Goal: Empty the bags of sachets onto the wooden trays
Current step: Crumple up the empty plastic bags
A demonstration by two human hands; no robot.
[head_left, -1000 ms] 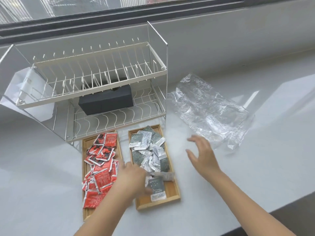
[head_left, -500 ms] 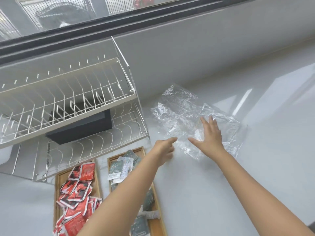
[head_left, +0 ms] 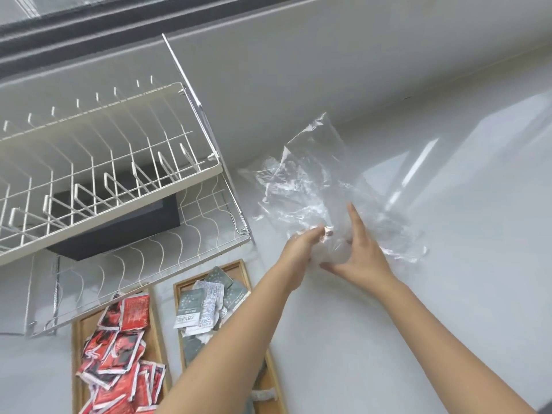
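The bag (head_left: 313, 186) at my one o'clock is thin clear plastic, crinkled and shiny. The counter (head_left: 448, 294) looks smooth and glossy. At eleven, the rack (head_left: 104, 162) is white-coated wire. The trays (head_left: 239, 265) are pale matt wood, the sachets (head_left: 125, 348) glossy printed foil.

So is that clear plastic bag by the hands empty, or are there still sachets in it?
Empty, it seems: the clear plastic bag lies crumpled on the counter, and only the grey surface shows through it.
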